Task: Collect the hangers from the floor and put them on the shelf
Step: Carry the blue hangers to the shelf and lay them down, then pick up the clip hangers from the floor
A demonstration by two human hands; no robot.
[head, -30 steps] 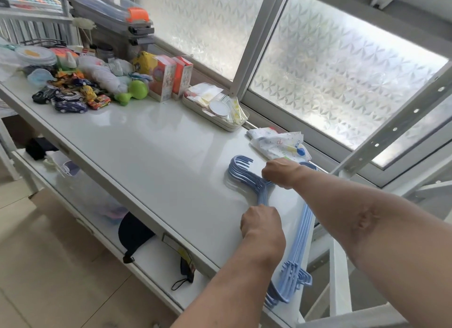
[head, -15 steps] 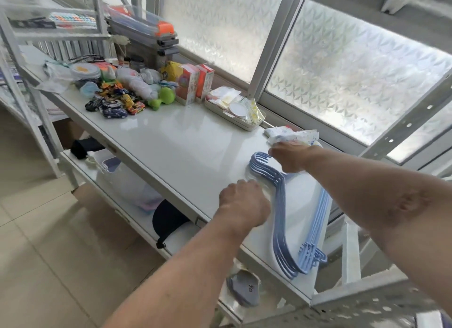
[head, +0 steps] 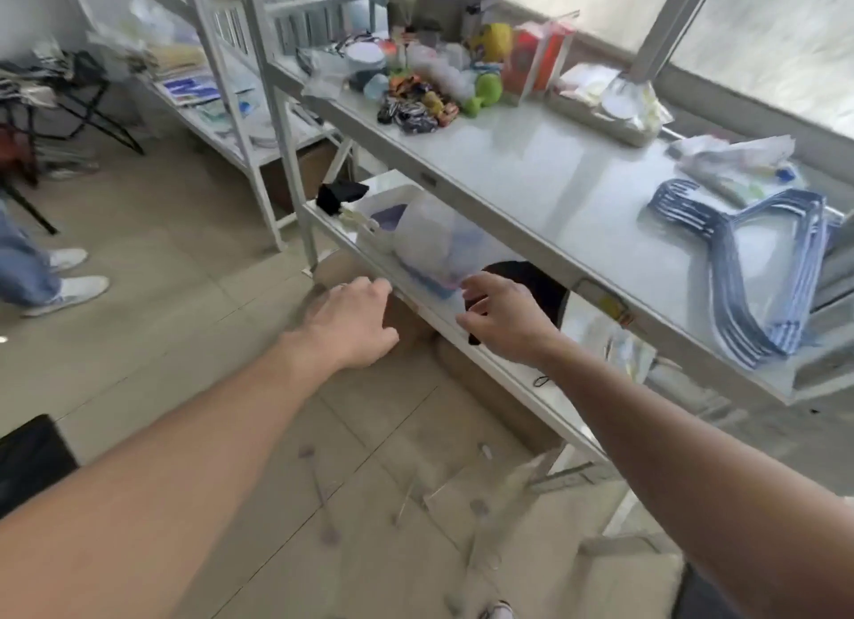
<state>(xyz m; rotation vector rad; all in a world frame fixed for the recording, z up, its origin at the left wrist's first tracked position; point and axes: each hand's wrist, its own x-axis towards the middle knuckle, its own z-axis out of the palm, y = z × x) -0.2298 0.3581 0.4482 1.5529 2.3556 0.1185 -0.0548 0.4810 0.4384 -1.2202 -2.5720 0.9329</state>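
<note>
Hangers (head: 758,267) lay stacked on the shelf (head: 531,188), well right of our empty, loosely spread left hand (head: 351,322) and right hand (head: 503,318). We judged them light, stiff, slippery plastic, best grasped at the bunched hooks.

Beige tiled floor (head: 138,230), white metal racks (head: 259,87), and frosted windows (head: 762,31) admitting daylight.

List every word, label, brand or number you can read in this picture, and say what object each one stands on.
None can be read.
Red and orange boxes on the upper shelf: print too blurred.
Yellow label on that shelf's front edge: too small and blurred.
Blue hangers: no text visible.
</note>
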